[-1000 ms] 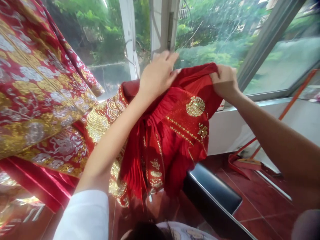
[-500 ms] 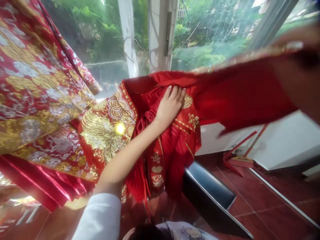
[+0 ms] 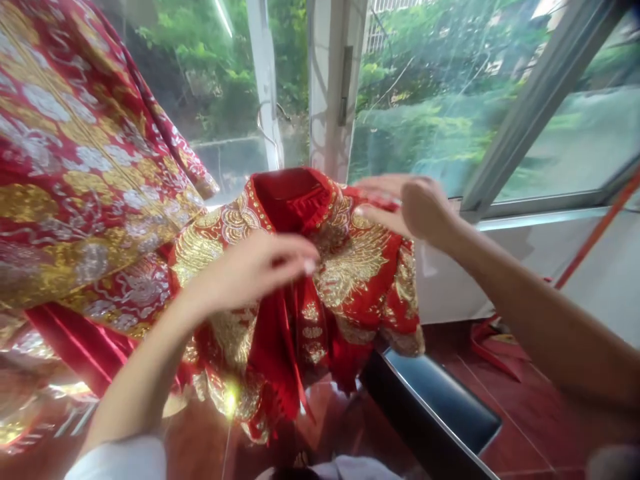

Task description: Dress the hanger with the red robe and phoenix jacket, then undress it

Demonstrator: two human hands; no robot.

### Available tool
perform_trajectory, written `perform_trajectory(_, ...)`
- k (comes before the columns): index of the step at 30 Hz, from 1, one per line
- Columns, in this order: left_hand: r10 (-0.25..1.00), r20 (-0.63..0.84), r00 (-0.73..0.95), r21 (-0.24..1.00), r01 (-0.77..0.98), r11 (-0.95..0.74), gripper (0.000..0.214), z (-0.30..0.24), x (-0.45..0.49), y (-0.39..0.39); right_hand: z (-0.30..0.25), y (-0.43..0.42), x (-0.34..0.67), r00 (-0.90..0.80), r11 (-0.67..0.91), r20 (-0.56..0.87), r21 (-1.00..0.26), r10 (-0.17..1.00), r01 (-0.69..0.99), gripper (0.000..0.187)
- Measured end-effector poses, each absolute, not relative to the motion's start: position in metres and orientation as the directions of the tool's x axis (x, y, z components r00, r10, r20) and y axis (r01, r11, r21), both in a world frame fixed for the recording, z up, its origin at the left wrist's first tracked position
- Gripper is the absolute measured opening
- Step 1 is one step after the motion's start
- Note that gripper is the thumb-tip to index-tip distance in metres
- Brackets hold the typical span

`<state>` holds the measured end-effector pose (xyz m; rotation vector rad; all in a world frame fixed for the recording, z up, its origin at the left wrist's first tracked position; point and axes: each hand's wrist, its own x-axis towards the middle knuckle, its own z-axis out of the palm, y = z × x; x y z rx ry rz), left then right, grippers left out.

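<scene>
A red jacket with gold embroidery [image 3: 350, 267] hangs on a wire hanger [image 3: 267, 130] in front of the window, draped over a pleated red skirt [image 3: 273, 353]. My left hand [image 3: 255, 267] hovers in front of the jacket's front opening with its fingers drawn together; motion blur hides whether it grips cloth. My right hand [image 3: 410, 207] reaches in from the right with fingers stretched out toward the jacket's shoulder, holding nothing.
A second red and gold brocade garment [image 3: 75, 167] hangs at the left and fills that side. A black padded seat [image 3: 445, 407] stands below the jacket on the red tiled floor [image 3: 525, 433]. An orange pole [image 3: 597, 230] leans by the white wall under the window [image 3: 425, 100].
The jacket's right front panel, held out wide by my right hand, now lies closed over the skirt. My left hand came off the skirt's top and moved down and left.
</scene>
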<state>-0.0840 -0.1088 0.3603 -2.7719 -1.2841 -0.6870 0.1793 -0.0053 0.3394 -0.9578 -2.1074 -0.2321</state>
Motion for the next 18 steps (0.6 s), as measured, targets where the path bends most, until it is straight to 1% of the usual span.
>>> perform_trajectory(1,0.695,0.521,0.496,0.162,0.742,-0.651,0.028,0.375,-0.097,-0.102,0.351,0.009,0.177,-0.449,0.769,0.743,-0.136,0.496,0.624,0.046)
perform_trajectory(2,0.664,0.627,0.408,0.136,0.781,-0.609,0.028,0.387,-0.109,-0.093,0.359,0.022,0.173,-0.502,0.821,0.723,-0.157,0.474,0.549,0.046)
perform_trajectory(3,0.657,0.667,0.351,0.118,0.822,-0.558,0.029,0.395,-0.119,-0.081,0.364,0.033,0.169,-0.552,0.855,0.692,-0.192,0.466,0.482,0.043)
perform_trajectory(4,0.681,0.659,0.317,0.118,0.852,-0.511,0.031,0.401,-0.127,-0.068,0.366,0.042,0.164,-0.588,0.864,0.649,-0.242,0.483,0.442,0.037)
perform_trajectory(6,0.780,0.547,0.303,0.159,0.878,-0.452,0.029,0.404,-0.139,-0.044,0.365,0.053,0.158,-0.602,0.834,0.579,-0.343,0.551,0.433,0.029)
perform_trajectory(8,0.841,0.456,0.291,0.210,0.883,-0.419,0.033,0.403,-0.145,-0.030,0.363,0.057,0.156,-0.574,0.791,0.544,-0.424,0.612,0.441,0.032)
perform_trajectory(9,0.845,0.461,0.272,0.232,0.882,-0.411,0.036,0.403,-0.145,-0.027,0.363,0.057,0.155,-0.558,0.776,0.540,-0.460,0.631,0.432,0.034)
perform_trajectory(10,0.832,0.498,0.244,0.250,0.878,-0.407,0.039,0.403,-0.144,-0.026,0.363,0.057,0.154,-0.542,0.767,0.544,-0.494,0.640,0.410,0.035)
perform_trajectory(12,0.776,0.604,0.181,0.268,0.871,-0.411,0.041,0.406,-0.139,-0.028,0.366,0.055,0.151,-0.500,0.752,0.568,-0.562,0.653,0.344,0.036)
perform_trajectory(14,0.742,0.653,0.151,0.270,0.869,-0.414,0.042,0.410,-0.137,-0.033,0.368,0.053,0.149,-0.451,0.717,0.570,-0.635,0.687,0.289,0.033)
perform_trajectory(16,0.789,0.585,0.185,0.278,0.868,-0.410,0.042,0.412,-0.145,-0.037,0.370,0.052,0.154,-0.462,0.654,0.503,-0.710,0.730,0.261,0.031)
perform_trajectory(18,0.866,0.439,0.239,0.300,0.869,-0.392,0.042,0.411,-0.168,-0.039,0.369,0.054,0.171,-0.569,0.591,0.371,-0.761,0.734,0.266,0.029)
